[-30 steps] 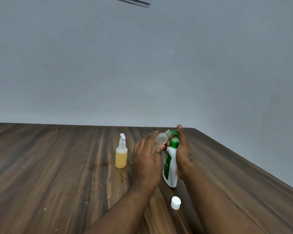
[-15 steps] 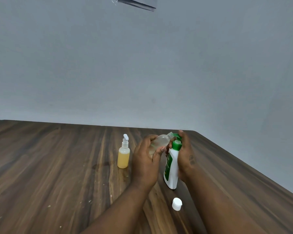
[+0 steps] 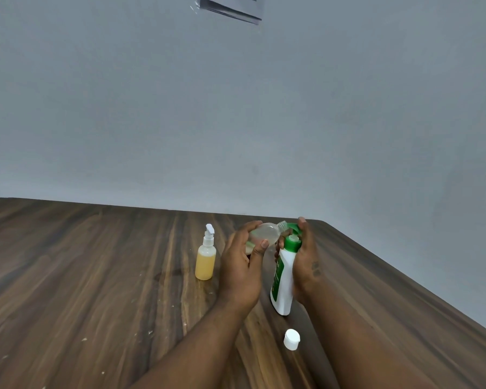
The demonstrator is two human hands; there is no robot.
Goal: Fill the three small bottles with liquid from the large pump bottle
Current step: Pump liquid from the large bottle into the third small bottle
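Note:
My left hand (image 3: 240, 269) grips a small clear bottle (image 3: 264, 233), tilted on its side with its open neck at the green pump head of the large bottle. The large white pump bottle (image 3: 282, 279) with a green label stands on the wooden table (image 3: 96, 276), and my right hand (image 3: 306, 262) is wrapped round it with a finger on top of the pump. Left of my hands stands a small bottle (image 3: 205, 261) of yellow liquid with a white pump top. A loose white cap (image 3: 291, 338) lies on the table in front of the large bottle.
A grey wall rises behind the table, with a sheet of paper (image 3: 230, 7) stuck high on it. The table's right edge (image 3: 404, 284) runs diagonally close to my right forearm. Small white crumbs dot the wood at the left.
The view has shifted a little; both hands and bottles sit slightly higher and to the right. The clear bottle's neck stays at the pump head and both grips are the same.

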